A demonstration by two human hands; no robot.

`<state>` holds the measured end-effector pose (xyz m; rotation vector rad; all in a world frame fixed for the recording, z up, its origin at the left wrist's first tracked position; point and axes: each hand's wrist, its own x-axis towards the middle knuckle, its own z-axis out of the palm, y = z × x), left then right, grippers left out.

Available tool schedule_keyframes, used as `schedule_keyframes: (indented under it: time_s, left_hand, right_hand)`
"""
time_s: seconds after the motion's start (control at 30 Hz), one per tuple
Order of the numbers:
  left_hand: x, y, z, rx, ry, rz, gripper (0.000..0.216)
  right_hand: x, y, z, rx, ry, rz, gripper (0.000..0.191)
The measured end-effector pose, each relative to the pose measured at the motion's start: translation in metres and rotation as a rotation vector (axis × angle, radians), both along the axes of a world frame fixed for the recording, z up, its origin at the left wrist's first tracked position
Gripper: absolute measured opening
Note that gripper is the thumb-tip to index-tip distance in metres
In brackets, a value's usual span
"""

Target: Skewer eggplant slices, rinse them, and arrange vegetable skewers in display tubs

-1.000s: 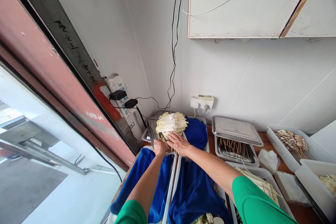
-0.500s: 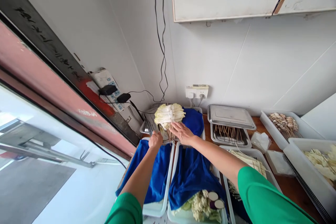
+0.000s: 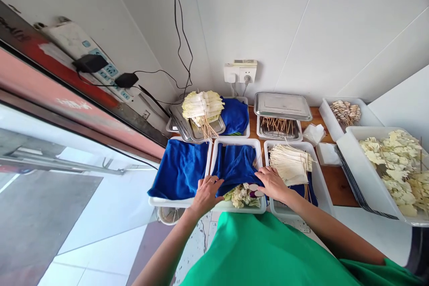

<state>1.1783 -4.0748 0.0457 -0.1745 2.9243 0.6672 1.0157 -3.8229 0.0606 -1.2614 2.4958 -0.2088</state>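
Note:
My left hand (image 3: 208,193) and my right hand (image 3: 272,183) are at the front corners of a blue cloth (image 3: 236,163), fingers closing on its edges. The cloth lies over the back of a white tub (image 3: 225,208) in the middle of the front row. Cauliflower (image 3: 240,196) and cut purple-skinned slices (image 3: 254,190) show in front of the cloth. Behind, a fan of skewered cabbage leaves (image 3: 203,106) rests on a metal tray (image 3: 217,126). The fingertips are partly lost against the cloth.
Another cloth-covered tub (image 3: 182,167) stands left, and a tub of skewered pale strips (image 3: 290,163) right. Behind are a lidded metal tray (image 3: 283,105) and a blue-covered tub (image 3: 234,116). More food tubs (image 3: 372,165) stand far right. A power strip (image 3: 90,58) hangs left.
Both hands have left the skewered cabbage, which stays on the metal tray, and come back to the front cloth. The view has tilted down, and the cloth's front edge sits differently.

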Motion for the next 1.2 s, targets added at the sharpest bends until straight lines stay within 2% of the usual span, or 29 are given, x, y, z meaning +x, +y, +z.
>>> schedule_keyframes:
  time_s: [0.13,0.23,0.33,0.47,0.57,0.6,0.63,0.73,0.77,0.8,0.93,1.03,1.1,1.2]
  left_hand:
    - [-0.011,-0.001,0.016,0.039,-0.153,0.028,0.045]
    - [-0.020,0.001,0.025,-0.017,-0.213,0.068,0.032]
    - [-0.022,0.007,0.029,-0.063,-0.260,0.079,0.023]
    - [-0.017,0.004,0.029,-0.023,-0.284,0.115,0.006]
    - [-0.011,-0.009,0.029,0.121,-0.189,0.147,0.005]
    - [-0.010,-0.012,0.029,0.174,-0.124,0.163,0.007]
    - [-0.010,-0.014,0.030,0.227,-0.052,0.185,0.019]
    - [-0.019,-0.009,0.033,0.353,0.130,0.270,0.075]
    - [-0.027,-0.005,0.035,0.382,0.174,0.287,0.084]
    - [-0.035,-0.001,0.036,0.403,0.211,0.297,0.085]
    - [-0.071,0.003,0.035,0.429,0.291,0.418,0.044]
    - [-0.084,-0.013,0.029,0.413,0.349,0.550,0.046]
    - [-0.085,-0.029,0.024,0.401,0.392,0.579,0.051]
    - [-0.086,-0.052,0.015,0.394,0.394,0.555,0.057]
  right_hand:
    - [0.001,-0.003,-0.005,0.019,0.003,-0.027,0.007]
    - [-0.004,-0.006,-0.007,0.006,-0.049,-0.034,0.003]
    - [-0.010,-0.007,-0.006,-0.047,-0.094,-0.054,0.012]
    - [-0.027,-0.017,0.010,-0.137,-0.138,-0.147,0.015]
    - [-0.042,-0.036,0.035,-0.370,-0.325,-0.232,0.015]
    - [-0.046,-0.045,0.046,-0.466,-0.398,-0.243,0.015]
    - [-0.047,-0.055,0.056,-0.547,-0.453,-0.232,0.015]
    - [-0.042,-0.088,0.085,-0.645,-0.491,-0.064,0.013]
    - [-0.038,-0.100,0.092,-0.639,-0.472,0.009,0.012]
    - [-0.033,-0.110,0.096,-0.626,-0.440,0.075,0.010]
    - [-0.026,-0.136,0.096,-0.539,-0.317,0.204,0.010]
    - [-0.041,-0.129,0.079,-0.435,-0.303,0.199,0.015]
    - [-0.056,-0.114,0.062,-0.293,-0.246,0.216,0.024]
    - [-0.073,-0.085,0.034,-0.034,-0.122,0.400,0.044]
